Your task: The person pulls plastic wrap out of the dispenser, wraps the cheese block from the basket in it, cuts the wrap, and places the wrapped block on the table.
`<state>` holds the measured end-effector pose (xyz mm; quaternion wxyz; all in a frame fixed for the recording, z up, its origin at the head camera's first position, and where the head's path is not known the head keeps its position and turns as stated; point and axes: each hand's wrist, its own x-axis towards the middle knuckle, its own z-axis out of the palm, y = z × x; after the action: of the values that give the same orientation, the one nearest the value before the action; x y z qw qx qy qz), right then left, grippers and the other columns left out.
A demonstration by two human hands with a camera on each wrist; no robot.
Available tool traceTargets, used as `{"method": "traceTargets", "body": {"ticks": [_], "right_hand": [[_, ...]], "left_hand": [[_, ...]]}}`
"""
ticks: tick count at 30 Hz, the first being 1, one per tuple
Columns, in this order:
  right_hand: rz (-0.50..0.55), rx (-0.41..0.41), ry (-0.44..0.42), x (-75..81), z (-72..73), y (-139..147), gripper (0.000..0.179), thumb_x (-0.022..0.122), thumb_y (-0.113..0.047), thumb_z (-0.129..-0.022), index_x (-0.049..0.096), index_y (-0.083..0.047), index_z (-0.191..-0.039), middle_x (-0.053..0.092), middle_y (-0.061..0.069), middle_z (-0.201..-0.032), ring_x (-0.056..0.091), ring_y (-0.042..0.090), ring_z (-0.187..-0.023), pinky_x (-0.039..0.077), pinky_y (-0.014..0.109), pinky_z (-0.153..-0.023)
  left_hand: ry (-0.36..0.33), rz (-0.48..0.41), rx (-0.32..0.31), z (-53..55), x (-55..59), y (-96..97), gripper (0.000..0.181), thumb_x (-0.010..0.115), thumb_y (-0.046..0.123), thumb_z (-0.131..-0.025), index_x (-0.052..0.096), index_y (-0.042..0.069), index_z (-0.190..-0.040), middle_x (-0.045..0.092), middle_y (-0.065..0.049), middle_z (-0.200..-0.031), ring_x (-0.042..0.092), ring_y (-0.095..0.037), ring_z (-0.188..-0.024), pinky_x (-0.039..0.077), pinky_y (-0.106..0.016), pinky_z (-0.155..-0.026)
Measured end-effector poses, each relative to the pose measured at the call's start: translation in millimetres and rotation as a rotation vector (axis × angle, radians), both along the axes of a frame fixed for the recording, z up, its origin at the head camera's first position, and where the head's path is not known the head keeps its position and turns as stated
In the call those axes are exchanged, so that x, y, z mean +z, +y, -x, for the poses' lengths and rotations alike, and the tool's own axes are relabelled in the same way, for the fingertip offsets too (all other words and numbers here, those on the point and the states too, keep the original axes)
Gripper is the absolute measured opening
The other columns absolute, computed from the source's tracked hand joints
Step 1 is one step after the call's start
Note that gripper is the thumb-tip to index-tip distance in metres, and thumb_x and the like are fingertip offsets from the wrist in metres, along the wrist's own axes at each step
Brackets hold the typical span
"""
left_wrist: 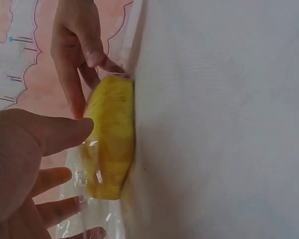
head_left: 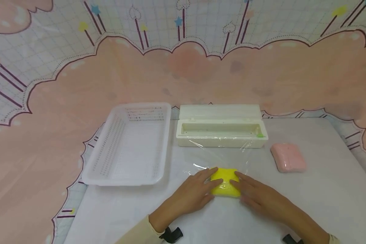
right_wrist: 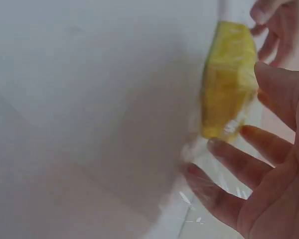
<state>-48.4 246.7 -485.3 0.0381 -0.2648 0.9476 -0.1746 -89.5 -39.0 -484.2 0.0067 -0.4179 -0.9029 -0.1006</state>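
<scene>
White tabletop [head_left: 329, 193]; fingers [head_left: 248, 179] partly hide yellow block [head_left: 226, 190].

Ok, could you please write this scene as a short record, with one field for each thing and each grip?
Left grip: fingers spread, touching left side of yellow block
Right grip: fingers at right side of yellow block
Yellow block: on table, film over it
Film: clear, reaching from box towards yellow block; edges hard to see
Box: lid open, beyond yellow block
Pink block: on table, right of box
Basket: white, left of box
</scene>
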Motion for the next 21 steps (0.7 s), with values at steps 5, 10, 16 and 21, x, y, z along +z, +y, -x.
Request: {"method": "traceTargets", "body": {"ticks": [5,10,16,21], "right_hand": [[-0.017,-0.016,-0.040,-3.7,0.3,-4,0.059,0.068,-0.034,-0.098,0.046,-0.042,-0.152,0.041,0.000,-0.163,0.061,0.027,-0.130,0.056,0.049,-0.095],[-0.014,-0.015,-0.036,-4.9,2.5,-8,0.057,0.070,-0.031,-0.096,0.051,-0.041,-0.149,0.044,0.002,-0.161,0.064,0.028,-0.126,0.057,0.049,-0.093],[-0.025,0.046,0.102,-6.8,5.6,-8,0.058,0.076,-0.027,-0.092,0.056,-0.034,-0.146,0.049,0.007,-0.156,0.065,0.030,-0.123,0.057,0.048,-0.092],[-0.033,0.065,0.086,-5.7,12.1,-9,0.057,0.077,-0.029,-0.091,0.058,-0.033,-0.145,0.052,0.010,-0.151,0.063,0.030,-0.124,0.056,0.048,-0.095]], "left_hand": [[0.001,0.007,0.012,0.8,-5.5,7.6,0.050,0.072,0.029,-0.095,0.059,0.027,-0.143,0.051,-0.002,-0.153,0.052,-0.023,-0.139,0.056,-0.042,-0.097],[0.022,0.022,0.012,1.3,-8.4,7.5,0.043,0.072,0.027,-0.095,0.062,0.033,-0.136,0.053,-0.001,-0.152,0.053,-0.023,-0.139,0.055,-0.042,-0.095],[0.011,0.056,-0.001,0.3,-9.6,3.6,0.043,0.071,0.028,-0.097,0.063,0.037,-0.138,0.047,0.001,-0.158,0.047,-0.023,-0.145,0.055,-0.044,-0.096],[-0.001,0.058,-0.007,2.0,-12.4,-0.7,0.049,0.073,0.028,-0.095,0.060,0.039,-0.142,0.043,0.003,-0.161,0.042,-0.022,-0.148,0.054,-0.044,-0.098]]}}
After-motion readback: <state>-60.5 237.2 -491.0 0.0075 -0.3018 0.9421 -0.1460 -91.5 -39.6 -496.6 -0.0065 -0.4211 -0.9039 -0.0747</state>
